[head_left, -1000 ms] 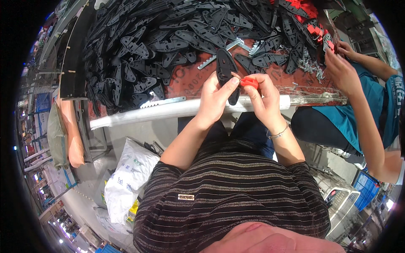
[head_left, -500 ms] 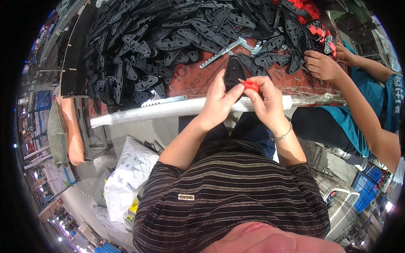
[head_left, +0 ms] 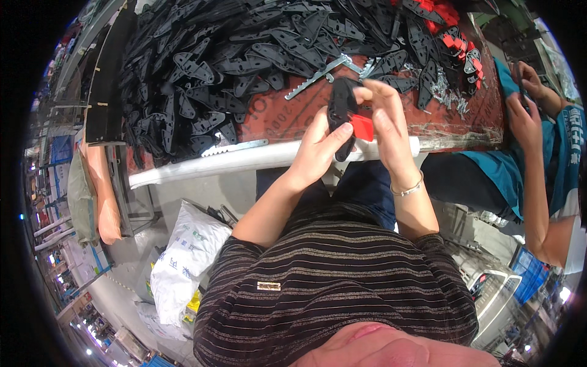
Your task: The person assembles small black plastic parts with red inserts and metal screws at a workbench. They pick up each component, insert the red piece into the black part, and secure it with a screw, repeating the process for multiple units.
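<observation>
My left hand [head_left: 319, 147] grips a black plastic bracket [head_left: 340, 107], held upright above the table's front edge, its thumb pressed near the lower part. A red plastic piece [head_left: 361, 127] sits at the bracket's right side, beside that thumb. On the right, my right hand [head_left: 391, 125] is open, thumb and fingers apart. Its fingertips are close to the bracket's upper end; slight blur hides whether they touch it. Beyond my hands, a large heap of similar black brackets [head_left: 244, 64] covers the table.
A toothed metal strip [head_left: 315, 78] lies behind my hands, another [head_left: 235, 147] near the front edge. A white padded roll [head_left: 202, 166] runs along that edge. Small metal pins [head_left: 449, 95] and red-fitted brackets [head_left: 471, 61] lie at right. A co-worker's hands [head_left: 526, 104] hold a dark part there.
The red piece has gone from my right fingers to the bracket's side. My right hand has opened and its fingers moved up. The co-worker's hands have drawn back right from the table.
</observation>
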Tool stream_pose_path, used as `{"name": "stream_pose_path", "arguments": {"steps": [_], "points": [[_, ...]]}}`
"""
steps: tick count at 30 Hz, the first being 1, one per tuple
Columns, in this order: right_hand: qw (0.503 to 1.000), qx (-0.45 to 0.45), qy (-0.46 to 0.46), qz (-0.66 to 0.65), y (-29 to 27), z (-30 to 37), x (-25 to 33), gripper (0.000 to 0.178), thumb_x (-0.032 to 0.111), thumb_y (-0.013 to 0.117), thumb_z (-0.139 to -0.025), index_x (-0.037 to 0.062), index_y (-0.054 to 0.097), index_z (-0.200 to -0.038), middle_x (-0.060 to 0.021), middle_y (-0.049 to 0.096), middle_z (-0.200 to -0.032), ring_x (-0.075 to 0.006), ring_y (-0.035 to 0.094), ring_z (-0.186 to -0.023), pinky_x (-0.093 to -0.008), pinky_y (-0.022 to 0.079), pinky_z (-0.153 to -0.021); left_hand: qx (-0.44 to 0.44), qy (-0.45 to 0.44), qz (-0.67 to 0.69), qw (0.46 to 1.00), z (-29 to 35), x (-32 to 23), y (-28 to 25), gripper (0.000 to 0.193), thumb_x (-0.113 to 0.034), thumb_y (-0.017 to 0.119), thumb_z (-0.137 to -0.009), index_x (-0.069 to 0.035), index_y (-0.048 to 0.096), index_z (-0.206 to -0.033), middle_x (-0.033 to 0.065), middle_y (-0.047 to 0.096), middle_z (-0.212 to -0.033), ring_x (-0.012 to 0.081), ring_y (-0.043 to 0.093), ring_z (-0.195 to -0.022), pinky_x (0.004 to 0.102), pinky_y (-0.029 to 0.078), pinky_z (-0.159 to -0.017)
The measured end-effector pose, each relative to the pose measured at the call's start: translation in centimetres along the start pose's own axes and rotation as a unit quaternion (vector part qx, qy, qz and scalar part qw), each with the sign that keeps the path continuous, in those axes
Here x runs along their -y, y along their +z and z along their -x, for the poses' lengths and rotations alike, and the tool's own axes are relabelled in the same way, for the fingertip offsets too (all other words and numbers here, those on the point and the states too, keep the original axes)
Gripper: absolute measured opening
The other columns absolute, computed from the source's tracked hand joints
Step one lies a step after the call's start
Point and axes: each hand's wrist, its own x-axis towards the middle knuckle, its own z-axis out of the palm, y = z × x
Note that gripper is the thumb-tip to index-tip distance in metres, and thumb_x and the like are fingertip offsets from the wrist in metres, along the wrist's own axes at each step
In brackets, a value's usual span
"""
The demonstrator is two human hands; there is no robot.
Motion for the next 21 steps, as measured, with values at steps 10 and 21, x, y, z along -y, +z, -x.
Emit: {"name": "stream_pose_path", "arguments": {"steps": [10,21], "points": [[0.997,-0.035,0.027,-0.056,2.5,0.3,0.4,0.044,0.032,0.044,-0.096,0.0027,0.038,-0.128,-0.0107,0.056,-0.098,-0.0164,0.059,-0.088,-0.0287,0.05,-0.079,0.067,-0.033,-0.037,0.997,0.6,0.0,1.0,0.065,-0.017,0.044,-0.097,-0.008,0.002,-0.145,0.0086,0.046,-0.11,0.0096,0.05,-0.075,0.0223,0.045,-0.057],[0.994,-0.028,0.046,-0.099,2.7,0.3,0.2,0.042,0.034,0.038,-0.097,0.0038,0.038,-0.126,-0.0098,0.056,-0.097,-0.0155,0.059,-0.086,-0.0277,0.051,-0.075,0.06,0.014,-0.059,0.996,1.4,0.6,1.1,0.076,-0.007,0.049,-0.094,-0.015,-0.005,-0.146,0.0071,0.045,-0.11,0.0083,0.047,-0.077,0.0226,0.042,-0.063]]}}
